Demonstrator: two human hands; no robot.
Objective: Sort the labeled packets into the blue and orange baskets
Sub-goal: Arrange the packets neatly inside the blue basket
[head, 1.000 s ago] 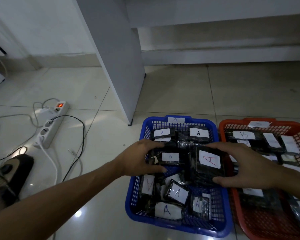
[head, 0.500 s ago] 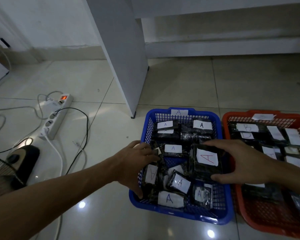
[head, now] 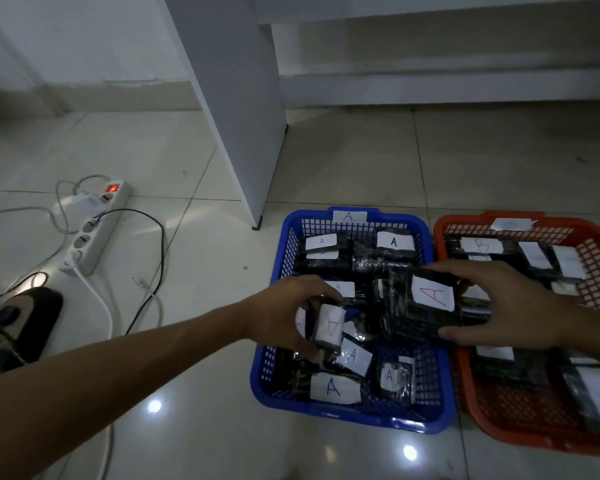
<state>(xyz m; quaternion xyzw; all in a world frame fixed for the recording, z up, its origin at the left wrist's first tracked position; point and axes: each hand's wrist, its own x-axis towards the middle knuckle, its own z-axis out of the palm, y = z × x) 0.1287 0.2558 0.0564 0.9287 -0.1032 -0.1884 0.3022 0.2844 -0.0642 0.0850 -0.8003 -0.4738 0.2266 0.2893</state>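
Observation:
A blue basket (head: 437,372) tagged A stands on the floor, filled with several black packets bearing white A labels. Beside it on the right an orange basket (head: 471,410) holds several black packets, one marked B (head: 481,245). My left hand (head: 284,313) grips a small black packet (head: 329,325) with a white label, lifted over the blue basket's left side. My right hand (head: 510,306) holds a large black packet (head: 426,306) with a red A label, fingers on top and thumb beneath, above the blue basket's right part.
A white furniture panel (head: 232,98) stands on the tiles just behind the blue basket. At the left lie a power strip (head: 94,230) with a lit red switch, loose cables (head: 153,258) and a dark fan base (head: 25,320).
My left hand closed round a small labeled packet and raised it out of the blue basket. My right hand keeps the large A packet, lifted slightly. The camera moved nearer.

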